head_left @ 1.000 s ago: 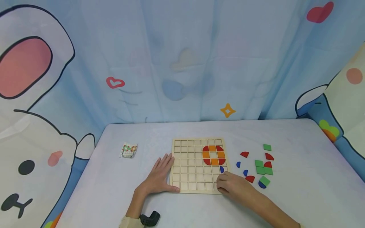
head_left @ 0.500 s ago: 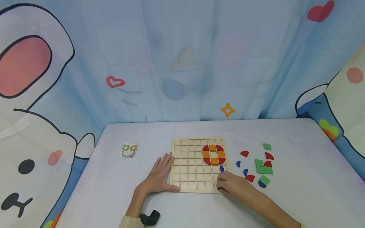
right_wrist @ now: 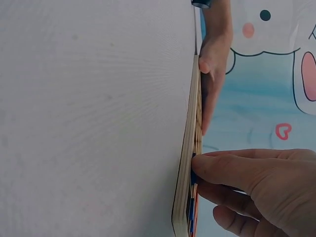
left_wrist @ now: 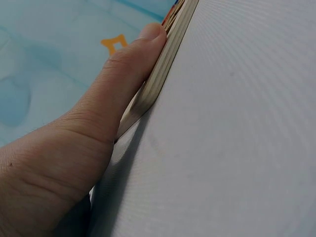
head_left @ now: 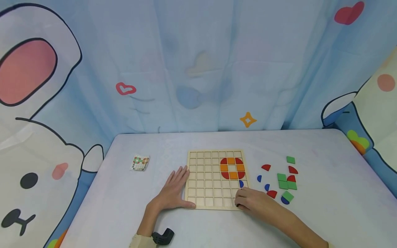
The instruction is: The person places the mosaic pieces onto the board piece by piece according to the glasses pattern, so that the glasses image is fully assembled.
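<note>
While the pale table (head_left: 325, 193) meets a cartoon curtain (head_left: 198, 69), flat left hand (head_left: 173, 193) and curled right hand (head_left: 252, 201) touch the board (head_left: 198, 179).

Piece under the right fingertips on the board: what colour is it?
Blue piece, seen best in the head view, just below the red-and-orange ring.

The grid board (head_left: 214, 179) in the lower middle of the frame is pale, light wood. On it sits a ring (head_left: 232, 168) of red corner pieces and orange squares, with one dark blue piece (head_left: 241, 184) just below it. To the right of the board lie loose pieces (head_left: 283, 179) in green, red and dark blue. The table (head_left: 198, 144) is a very light lilac grey. The small card (head_left: 140, 163) at the left shows a green, red and orange pattern on white. The curtain (head_left: 198, 65) behind is light blue with red hearts and an orange star.
</note>
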Demonstrator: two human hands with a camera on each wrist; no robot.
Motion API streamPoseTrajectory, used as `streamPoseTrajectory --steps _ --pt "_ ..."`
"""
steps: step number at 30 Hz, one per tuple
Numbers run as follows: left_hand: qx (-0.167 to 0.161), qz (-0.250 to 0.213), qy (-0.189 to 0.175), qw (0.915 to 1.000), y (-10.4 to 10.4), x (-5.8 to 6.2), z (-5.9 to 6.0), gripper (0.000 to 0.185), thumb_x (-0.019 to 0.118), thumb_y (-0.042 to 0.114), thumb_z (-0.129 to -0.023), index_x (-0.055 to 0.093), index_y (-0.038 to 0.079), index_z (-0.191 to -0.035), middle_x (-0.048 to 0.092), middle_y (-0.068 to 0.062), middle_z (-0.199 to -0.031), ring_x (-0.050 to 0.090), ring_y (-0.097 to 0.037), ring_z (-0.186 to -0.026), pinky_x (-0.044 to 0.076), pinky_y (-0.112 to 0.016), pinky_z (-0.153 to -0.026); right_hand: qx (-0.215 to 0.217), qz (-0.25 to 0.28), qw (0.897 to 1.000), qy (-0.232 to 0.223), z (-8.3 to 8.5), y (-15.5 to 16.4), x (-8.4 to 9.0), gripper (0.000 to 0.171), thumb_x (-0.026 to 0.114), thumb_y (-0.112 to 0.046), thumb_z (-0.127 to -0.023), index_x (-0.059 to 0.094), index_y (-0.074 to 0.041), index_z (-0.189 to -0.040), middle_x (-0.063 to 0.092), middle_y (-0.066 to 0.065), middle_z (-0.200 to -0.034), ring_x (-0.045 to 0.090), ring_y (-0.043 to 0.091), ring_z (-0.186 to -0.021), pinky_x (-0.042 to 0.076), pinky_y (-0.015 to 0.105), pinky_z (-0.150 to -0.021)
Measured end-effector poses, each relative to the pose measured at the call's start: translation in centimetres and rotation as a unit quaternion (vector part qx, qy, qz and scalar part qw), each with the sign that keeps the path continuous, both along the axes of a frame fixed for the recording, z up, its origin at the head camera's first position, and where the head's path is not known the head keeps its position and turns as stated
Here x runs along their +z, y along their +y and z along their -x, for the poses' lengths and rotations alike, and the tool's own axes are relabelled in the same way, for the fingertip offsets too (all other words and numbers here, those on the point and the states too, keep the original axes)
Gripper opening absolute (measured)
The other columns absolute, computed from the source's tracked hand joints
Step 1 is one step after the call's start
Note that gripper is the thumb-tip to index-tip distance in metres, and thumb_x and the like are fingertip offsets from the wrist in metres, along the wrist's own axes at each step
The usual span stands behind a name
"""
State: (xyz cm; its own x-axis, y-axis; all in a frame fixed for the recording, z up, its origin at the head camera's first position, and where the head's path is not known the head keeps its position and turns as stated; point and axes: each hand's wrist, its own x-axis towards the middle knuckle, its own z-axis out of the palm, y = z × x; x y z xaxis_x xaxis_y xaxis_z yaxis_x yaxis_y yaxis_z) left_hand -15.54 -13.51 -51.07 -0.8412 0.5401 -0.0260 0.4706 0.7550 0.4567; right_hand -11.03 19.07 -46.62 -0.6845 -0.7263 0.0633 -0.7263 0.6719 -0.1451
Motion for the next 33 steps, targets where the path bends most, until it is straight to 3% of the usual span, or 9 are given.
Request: streamPoseTrajectory --steps 5,9,11,14,18,25,29,33 --pt "-0.002 -0.002 0.001 1.0 0.0 -0.1 0.0 0.121 0.071 0.068 -0.069 0.013 0.006 -0.156 0.007 -0.01 -0.165 0.004 -0.029 -0.154 0.006 -0.054 -0.123 -0.015 0.009 1.0 -0.003 0.1 0.3 0.4 0.021 0.079 -0.02 -0.08 0.074 -0.02 -0.101 0.065 -0.007 -0.097 0.059 0.007 -0.088 0.057 0.019 -0.077" --pt "-0.003 -0.002 0.006 1.0 -0.1 -0.4 0.1 0.121 0.07 0.07 -0.07 0.014 0.006 -0.156 0.007 -0.011 -0.165 0.005 -0.029 -0.153 0.007 -0.055 -0.123 -0.081 0.023 0.996 0.021 1.1 1.9 1.5 0.033 0.081 -0.024 -0.078 0.072 -0.018 -0.109 0.066 -0.003 -0.104 0.062 0.012 -0.094 0.059 0.026 -0.079" --pt "-0.004 -0.002 0.007 1.0 -0.1 -0.5 0.1 0.122 0.069 0.071 -0.07 0.013 0.006 -0.156 0.007 -0.011 -0.165 0.005 -0.029 -0.153 0.007 -0.055 -0.123 -0.129 0.029 0.991 0.032 2.1 3.3 2.0 0.039 0.082 -0.025 -0.077 0.071 -0.016 -0.114 0.067 0.002 -0.11 0.063 0.019 -0.102 0.059 0.034 -0.083" --pt "-0.006 -0.001 0.009 0.9999 -0.2 -0.6 0.2 0.122 0.068 0.072 -0.07 0.013 0.006 -0.156 0.007 -0.011 -0.165 0.005 -0.029 -0.153 0.007 -0.055 -0.123 -0.212 0.041 0.976 0.014 3.7 5.7 2.3 0.049 0.079 -0.025 -0.08 0.065 -0.014 -0.125 0.062 0.011 -0.124 0.058 0.031 -0.115 0.057 0.047 -0.088" --pt "-0.004 0.001 0.009 1.0 -0.2 -0.7 0.1 0.122 0.069 0.071 -0.07 0.014 0.006 -0.156 0.007 -0.011 -0.165 0.006 -0.029 -0.153 0.008 -0.055 -0.123 -0.281 0.059 0.958 -0.012 5.8 9.2 1.3 0.063 0.076 -0.024 -0.083 0.051 -0.011 -0.139 0.048 0.022 -0.139 0.044 0.045 -0.127 0.05 0.061 -0.091" --pt "-0.003 0.003 0.001 1.0 -0.1 -0.3 0.0 0.121 0.071 0.069 -0.07 0.013 0.006 -0.156 0.007 -0.011 -0.165 0.005 -0.029 -0.153 0.007 -0.054 -0.123 -0.307 0.129 0.943 -0.013 8.2 14.5 -1.8 0.075 0.075 -0.022 -0.084 0.038 -0.006 -0.147 0.039 0.032 -0.142 0.036 0.052 -0.127 0.042 0.07 -0.092" --pt "-0.004 0.0 0.002 1.0 0.0 0.0 0.0 0.121 0.071 0.069 -0.07 0.014 0.006 -0.156 0.008 -0.012 -0.165 0.005 -0.03 -0.153 0.007 -0.055 -0.123 -0.322 0.152 0.933 -0.046 8.6 16.1 -2.3 0.065 0.07 -0.019 -0.088 0.041 0.0 -0.143 0.04 0.035 -0.141 0.036 0.054 -0.127 0.038 0.072 -0.096" --pt "-0.002 0.001 0.003 1.0 0.0 0.0 0.0 0.121 0.071 0.068 -0.069 0.014 0.006 -0.156 0.008 -0.011 -0.165 0.005 -0.029 -0.153 0.008 -0.055 -0.123 -0.323 0.168 0.93 -0.056 8.6 17.0 -2.7 0.047 0.067 -0.012 -0.089 0.054 0.004 -0.132 0.048 0.035 -0.134 0.042 0.054 -0.123 0.041 0.069 -0.095"
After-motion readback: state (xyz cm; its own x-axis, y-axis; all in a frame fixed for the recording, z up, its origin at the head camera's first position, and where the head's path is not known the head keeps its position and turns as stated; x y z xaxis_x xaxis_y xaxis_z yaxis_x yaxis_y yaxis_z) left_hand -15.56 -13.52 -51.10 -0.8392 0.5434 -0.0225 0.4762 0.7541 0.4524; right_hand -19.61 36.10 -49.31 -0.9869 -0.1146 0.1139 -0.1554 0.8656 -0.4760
